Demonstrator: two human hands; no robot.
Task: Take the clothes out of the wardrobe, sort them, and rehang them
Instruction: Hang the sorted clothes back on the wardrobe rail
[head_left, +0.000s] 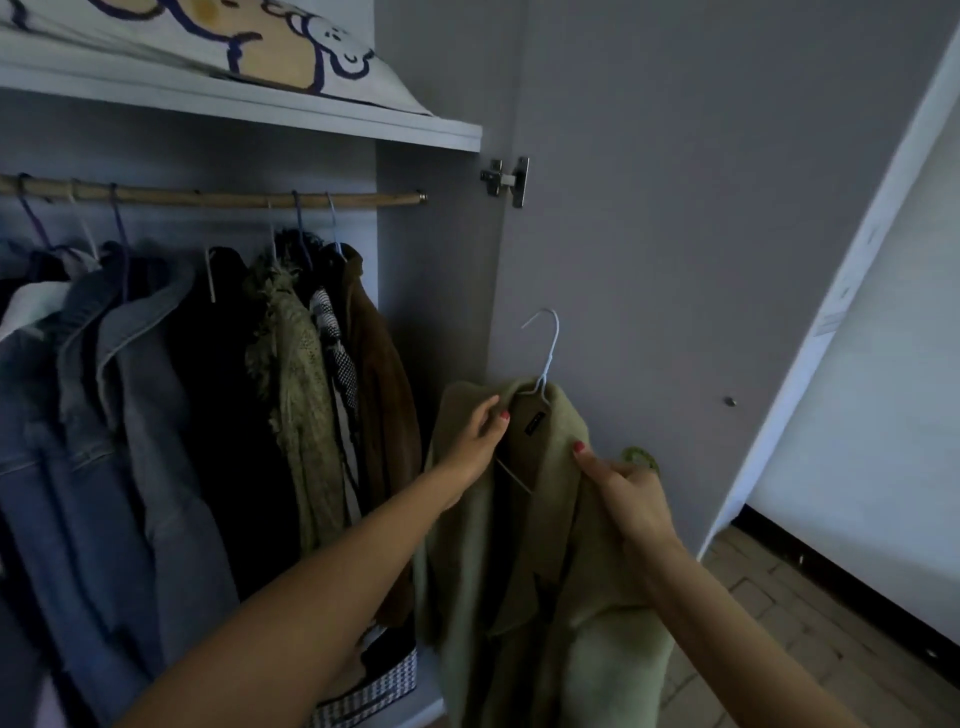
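Both hands, left hand (475, 441) and right hand (631, 493), pinch the pale green woollen coat (524, 561) on its white wire hanger (545, 358), apparently mid-rehanging; next its hook must reach the wooden rail (208, 197)

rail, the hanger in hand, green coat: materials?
Rail: looks like wood, matte tan, with a metal end cap. Hanger: thin white wire, probably coated metal. Coat: soft, fuzzy, matte pale green, likely wool or fleece; can't tell which.

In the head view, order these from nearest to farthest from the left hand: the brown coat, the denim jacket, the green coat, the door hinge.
From the left hand:
1. Green coat: in its grip, at the collar.
2. Brown coat: just to its left, last on the rail.
3. Door hinge: above, on the wardrobe's side.
4. Denim jacket: far left on the rail.
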